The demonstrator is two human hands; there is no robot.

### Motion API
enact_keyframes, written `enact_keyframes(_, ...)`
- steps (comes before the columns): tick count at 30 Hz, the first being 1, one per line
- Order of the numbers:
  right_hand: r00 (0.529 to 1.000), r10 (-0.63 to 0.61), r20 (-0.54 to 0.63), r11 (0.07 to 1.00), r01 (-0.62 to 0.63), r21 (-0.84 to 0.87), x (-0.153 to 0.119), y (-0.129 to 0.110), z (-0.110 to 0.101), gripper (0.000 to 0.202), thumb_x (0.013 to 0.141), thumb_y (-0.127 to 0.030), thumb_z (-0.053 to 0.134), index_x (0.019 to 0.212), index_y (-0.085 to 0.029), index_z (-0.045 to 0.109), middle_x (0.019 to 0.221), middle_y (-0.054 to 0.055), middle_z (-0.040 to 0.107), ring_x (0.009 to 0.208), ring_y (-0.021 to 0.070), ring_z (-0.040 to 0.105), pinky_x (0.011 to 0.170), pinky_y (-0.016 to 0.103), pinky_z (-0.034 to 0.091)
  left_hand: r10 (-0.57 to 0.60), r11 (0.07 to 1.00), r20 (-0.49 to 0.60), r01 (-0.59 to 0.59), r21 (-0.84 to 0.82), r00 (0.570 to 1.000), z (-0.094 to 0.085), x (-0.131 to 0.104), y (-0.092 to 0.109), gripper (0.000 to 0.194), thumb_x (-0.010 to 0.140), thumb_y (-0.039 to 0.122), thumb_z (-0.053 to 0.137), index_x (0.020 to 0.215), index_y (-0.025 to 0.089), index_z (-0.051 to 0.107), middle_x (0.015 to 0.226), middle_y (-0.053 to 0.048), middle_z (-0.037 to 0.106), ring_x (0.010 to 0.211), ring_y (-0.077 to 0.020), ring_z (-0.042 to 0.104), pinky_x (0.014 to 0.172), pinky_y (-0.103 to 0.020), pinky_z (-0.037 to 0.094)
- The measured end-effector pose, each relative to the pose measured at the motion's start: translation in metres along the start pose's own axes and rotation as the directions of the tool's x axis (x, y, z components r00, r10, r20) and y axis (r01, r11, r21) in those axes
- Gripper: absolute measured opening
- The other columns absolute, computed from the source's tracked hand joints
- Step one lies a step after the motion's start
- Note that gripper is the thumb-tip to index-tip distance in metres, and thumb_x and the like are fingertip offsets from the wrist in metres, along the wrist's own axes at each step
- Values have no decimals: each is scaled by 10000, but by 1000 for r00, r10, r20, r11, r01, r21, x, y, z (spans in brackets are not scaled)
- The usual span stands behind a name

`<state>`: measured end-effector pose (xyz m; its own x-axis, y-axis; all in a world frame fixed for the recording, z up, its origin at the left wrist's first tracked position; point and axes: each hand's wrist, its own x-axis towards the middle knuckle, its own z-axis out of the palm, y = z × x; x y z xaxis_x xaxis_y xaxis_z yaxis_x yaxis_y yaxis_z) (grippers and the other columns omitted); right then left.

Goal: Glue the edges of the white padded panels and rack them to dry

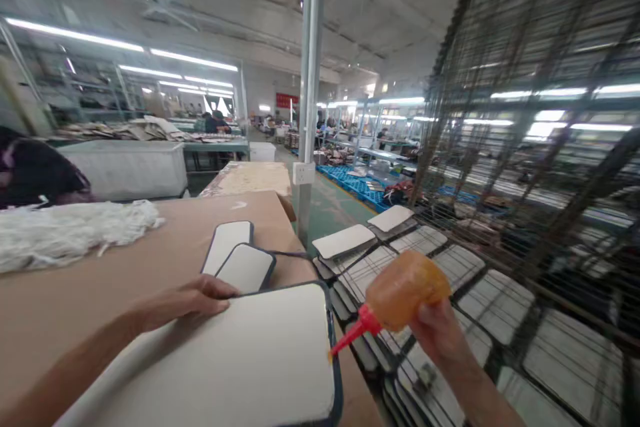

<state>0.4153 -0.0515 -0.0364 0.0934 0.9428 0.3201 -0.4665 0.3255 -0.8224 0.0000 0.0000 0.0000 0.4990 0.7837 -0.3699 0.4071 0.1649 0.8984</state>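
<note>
Orange, translucent: the squeeze bottle (pixel 407 290), right of centre in the lower frame, its red nozzle (pixel 357 330) at the right-hand rim of a large white panel (pixel 245 353); whether the tip touches, I can't tell from here. Right hand (pixel 437 330) closed round the bottle's rear, some fingers hidden behind it. My worry: too hard a squeeze could flood the rim, and a wrist wobble could send the amber contents onto the white face or over the dark edging (pixel 334 340). Bottle's long axis slants, base upper right, nozzle aimed down to lower left. Left hand (pixel 207 297) half curled at the panel's upper edge, thumb on top; can't tell if it pinches or merely steadies. Beyond it, two smaller panels overlap on the brown tabletop (pixel 175 230); white fluffy material (pixel 75 230) at far left. Lower right: a wire rack (pixel 543 260) bearing pale panels.
</note>
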Motion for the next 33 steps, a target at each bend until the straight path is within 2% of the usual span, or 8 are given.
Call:
enact_keyframes(6, 1000, 12, -20, 1000, -12, 9, 1, -4, 13, 559, 513, -389, 860, 1033, -300, 677, 825, 46, 758, 799, 294, 698, 836, 498, 529, -35, 994, 40, 38, -99, 999, 9, -5, 7, 263, 747, 335, 666, 962, 211, 751, 846, -3, 768, 683, -166, 684, 570, -212, 499)
enact_keyframes(10, 998, 5, -66, 1000, -4, 9, -3, -6, 14, 584, 496, -374, 863, 1043, -292, 675, 771, 43, 754, 726, 288, 700, 816, 515, 532, -33, 985, 64, 43, -166, 997, 12, -5, 9, 363, 737, 345, 677, 1062, 186, 717, 927, -48, 763, 756, -231, 705, 636, -283, 525)
enact_keyframes(15, 991, -22, -134, 1000, 24, 12, -7, -5, 13, 551, 460, -352, 872, 980, -292, 700, 777, 39, 753, 693, 271, 694, 816, 513, 531, -27, 974, 22, 32, -225, 999, 10, -3, -2, 390, 718, 325, 698, 1075, 168, 709, 916, -40, 763, 782, -270, 707, 657, -320, 535)
enact_keyframes(21, 976, -72, -206, 997, 76, 11, -12, -1, 11, 570, 474, -317, 867, 1017, -305, 694, 738, 19, 744, 629, 229, 681, 764, 454, 560, -86, 949, -74, 60, -308, 994, 10, -5, -8, 386, 681, 307, 733, 1051, 198, 718, 875, -11, 769, 791, -258, 709, 660, -289, 526)
enact_keyframes(25, 966, -108, -234, 994, 113, 9, -19, 4, 9, 571, 540, -285, 841, 1084, -301, 667, 838, 36, 746, 751, 242, 689, 751, 424, 563, -57, 934, -8, 50, -354, 998, 15, -8, -4, 400, 727, 317, 708, 1103, 182, 701, 940, -40, 763, 871, -265, 701, 756, -295, 520)
enact_keyframes(27, 957, -134, -259, 990, 141, 11, -23, 6, 11, 560, 580, -252, 823, 1110, -307, 651, 896, 30, 741, 813, 231, 684, 754, 388, 561, -37, 932, -9, 31, -361, 999, 16, -8, -6, 414, 736, 340, 704, 1119, 184, 695, 969, -43, 759, 902, -269, 693, 771, -291, 518)
enact_keyframes(30, 926, -181, -332, 982, 188, -10, -27, 9, 15, 574, 583, -231, 823, 1122, -308, 638, 914, 23, 740, 792, 205, 682, 738, 349, 561, -53, 933, -100, 14, -360, 994, 17, -3, -16, 405, 704, 372, 731, 1076, 211, 717, 945, -20, 765, 885, -252, 694, 741, -264, 525)
enact_keyframes(33, 872, -233, -430, 971, 236, -48, -28, 13, 20, 586, 548, -254, 840, 1100, -280, 648, 908, 27, 742, 756, 189, 680, 707, 306, 559, -77, 919, -143, 15, -393, 987, 18, 4, -26, 416, 675, 391, 751, 1055, 224, 727, 932, -19, 768, 872, -249, 698, 726, -256, 532)
